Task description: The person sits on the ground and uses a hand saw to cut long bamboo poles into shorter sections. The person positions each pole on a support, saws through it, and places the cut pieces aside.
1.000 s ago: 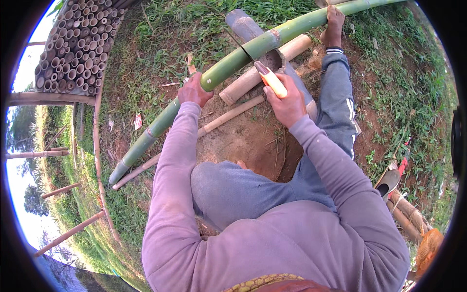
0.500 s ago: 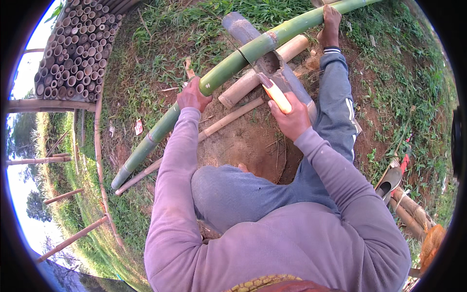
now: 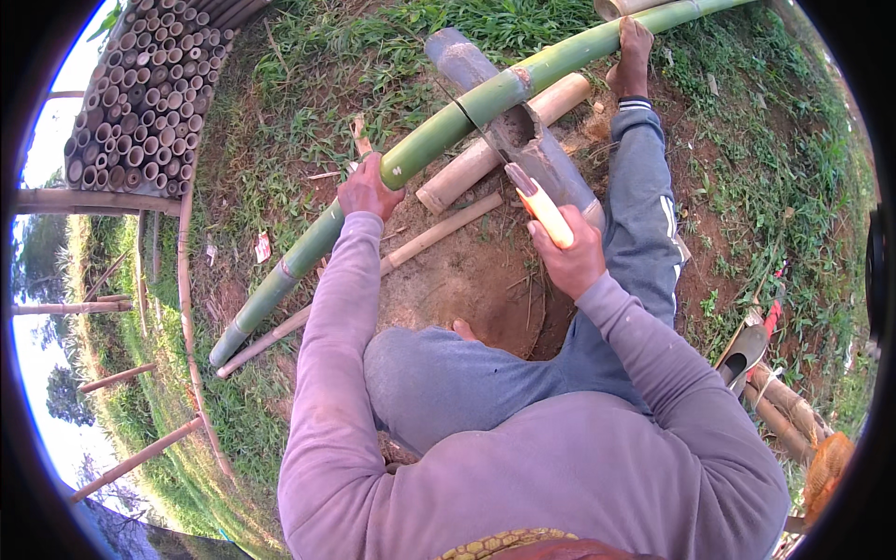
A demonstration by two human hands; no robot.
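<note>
There is one green pole [image 3: 495,96], one saw [image 3: 521,177], one grey tube [image 3: 565,168], one pale log [image 3: 462,173], one thin stick [image 3: 439,233] and two hands. The left hand [image 3: 370,191] is closed around the green pole, near the middle of the view; because this hand covers the place, I cannot tell if the green length [image 3: 280,275] at its lower left is the same pole. The right hand [image 3: 571,250] is closed firmly around the yellow-orange handle [image 3: 551,219] of the saw. The blade [image 3: 495,140] lies across the pole, and the pole hides one part of it. Under the pole is the grey tube, with an opening in its upper side, and the pale log crosses this tube. The thin stick lies on the ground, partly behind the left sleeve [image 3: 336,308]. One bare foot [image 3: 633,56] touches the pole at the upper right; of the other foot [image 3: 462,329] only a small part appears beside the bent knee [image 3: 411,373]. Farther away are one red and white wrapper [image 3: 262,247] on the grass, a stack of cut tubes [image 3: 140,103], too many for exact counting, and one orange net [image 3: 826,476] at the right edge.
</note>
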